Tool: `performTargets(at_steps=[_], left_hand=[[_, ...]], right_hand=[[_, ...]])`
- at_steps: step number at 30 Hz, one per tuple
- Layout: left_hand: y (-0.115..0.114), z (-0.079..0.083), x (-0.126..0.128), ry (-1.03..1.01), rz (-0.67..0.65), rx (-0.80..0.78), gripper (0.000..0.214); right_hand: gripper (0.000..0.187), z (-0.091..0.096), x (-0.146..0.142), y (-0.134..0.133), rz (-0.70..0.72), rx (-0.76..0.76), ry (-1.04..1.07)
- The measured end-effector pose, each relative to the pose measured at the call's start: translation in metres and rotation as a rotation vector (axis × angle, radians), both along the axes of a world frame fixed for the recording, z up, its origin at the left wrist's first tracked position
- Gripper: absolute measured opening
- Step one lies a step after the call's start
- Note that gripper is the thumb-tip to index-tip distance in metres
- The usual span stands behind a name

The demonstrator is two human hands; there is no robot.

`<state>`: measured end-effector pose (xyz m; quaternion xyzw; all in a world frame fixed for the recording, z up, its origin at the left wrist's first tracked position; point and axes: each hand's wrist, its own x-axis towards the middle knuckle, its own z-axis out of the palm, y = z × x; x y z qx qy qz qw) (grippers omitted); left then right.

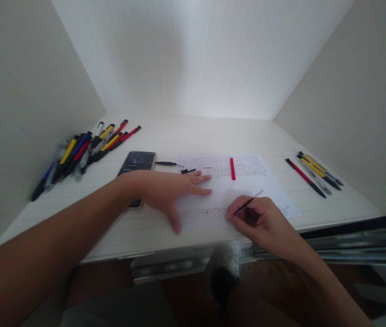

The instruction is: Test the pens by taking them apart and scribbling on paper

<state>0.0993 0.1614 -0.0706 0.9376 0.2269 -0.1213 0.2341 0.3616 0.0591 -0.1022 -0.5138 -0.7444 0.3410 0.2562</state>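
Note:
A white sheet of paper (247, 184) covered in small handwriting lies on the pale desk (213, 136). My left hand (172, 190) lies flat on the paper's left edge, fingers stretched out, holding nothing. My right hand (264, 222) is closed in a pinch on a thin pen refill (247, 204), its tip touching the paper's lower part. A red pen barrel (232, 168) lies on the paper's upper half. Two small black pen parts (167, 163) (188, 171) lie just beyond my left fingers.
A smartphone (136, 162) lies face up behind my left wrist. A heap of several coloured pens (84, 150) sits at the desk's left by the wall. Several more pens (312, 172) lie at the right. Walls close in on three sides.

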Motion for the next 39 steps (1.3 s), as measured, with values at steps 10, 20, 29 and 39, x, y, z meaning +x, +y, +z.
performTargets(at_steps=[10, 20, 29, 39], left_hand=[[0.0015, -0.0018, -0.0011, 0.006, -0.011, -0.004, 0.113], [0.0027, -0.0022, -0.0005, 0.022, -0.011, -0.031, 0.115], [0.0026, -0.0032, -0.0013, 0.005, 0.002, -0.042, 0.115], [0.0013, -0.0027, -0.0016, -0.015, -0.004, -0.025, 0.115]], right_hand=[[0.008, -0.0039, 0.0036, -0.0004, -0.006, -0.003, 0.077], [0.005, -0.0064, 0.0061, -0.0006, 0.024, -0.01, 0.049], [0.007, -0.0058, 0.0046, -0.0005, 0.011, 0.008, 0.059], [0.01, -0.0077, 0.0067, -0.0006, -0.01, -0.037, 0.065]])
